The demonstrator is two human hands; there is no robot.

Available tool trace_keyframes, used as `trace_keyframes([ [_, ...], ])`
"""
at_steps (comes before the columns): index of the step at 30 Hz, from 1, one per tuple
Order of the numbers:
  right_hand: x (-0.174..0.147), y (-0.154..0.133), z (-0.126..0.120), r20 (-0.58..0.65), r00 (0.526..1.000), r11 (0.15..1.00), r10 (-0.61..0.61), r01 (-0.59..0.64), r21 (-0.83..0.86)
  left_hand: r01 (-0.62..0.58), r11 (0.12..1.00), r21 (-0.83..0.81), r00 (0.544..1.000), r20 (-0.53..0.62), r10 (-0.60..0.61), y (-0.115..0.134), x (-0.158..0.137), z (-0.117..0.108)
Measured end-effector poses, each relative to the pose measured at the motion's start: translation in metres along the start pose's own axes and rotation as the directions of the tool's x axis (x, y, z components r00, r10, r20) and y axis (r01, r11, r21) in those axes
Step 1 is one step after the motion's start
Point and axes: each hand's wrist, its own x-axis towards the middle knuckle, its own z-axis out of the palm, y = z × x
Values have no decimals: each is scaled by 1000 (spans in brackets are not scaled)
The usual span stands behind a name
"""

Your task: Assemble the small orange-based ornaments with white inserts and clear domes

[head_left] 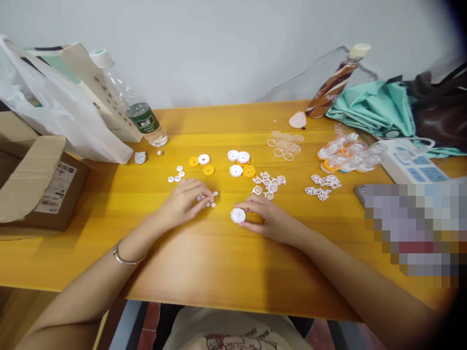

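A cardboard box [34, 182] with a shipping label sits at the left edge of the yellow worktop [204, 262], beside a white plastic bag [62, 114] and a paper bag [93, 82] leaning on the wall. A clear water bottle [131, 104] with a green label tilts against the paper bag. At the far right, a brown drink bottle [333, 85] leans beside a folded teal umbrella [375, 107] and a dark brown bag [440, 112]. A white power strip [410, 163] lies near the right edge. A pale pink piece [297, 120] rests by the brown bottle.
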Motion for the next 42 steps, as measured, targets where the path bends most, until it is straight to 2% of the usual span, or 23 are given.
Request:
trace_keyframes([
  [2,0,-1,0,-60,998,999,0,2,34,34,969,-243,998,-48,-47,20,1,17],
  [5,-1,-9,1,-220,975,991,17,12,131,156,851,-502,976,-54,-211,41,1,35],
  [8,-2,-22,4,-303,948,975,94,-26,219,225,752,-619,952,-23,-304,51,0,44],
  [13,-3,-39,14,-297,932,948,208,-117,297,228,701,-676,944,-24,-330,54,-2,49],
  [21,-2,-39,14,-284,916,920,284,-176,351,199,768,-609,953,-64,-298,54,-1,52],
  [24,-1,-35,11,-222,914,878,340,-224,422,120,864,-489,967,-140,-213,50,0,48],
  [28,0,-30,8,-125,915,809,384,-268,523,-43,960,-277,967,-254,-30,45,-1,45],
  [31,-1,-29,8,-101,916,799,388,-280,532,-102,979,-175,967,-248,56,44,-2,44],
  [35,-2,-31,9,-70,922,789,382,-285,544,-128,987,-97,965,-240,102,44,-3,45],
  [39,-1,-30,8,-64,917,800,394,-308,515,-135,987,-83,965,-236,112,44,-3,45],
  [42,-1,-27,4,-108,911,823,398,-303,481,-95,990,-104,975,-209,71,42,-3,46],
])
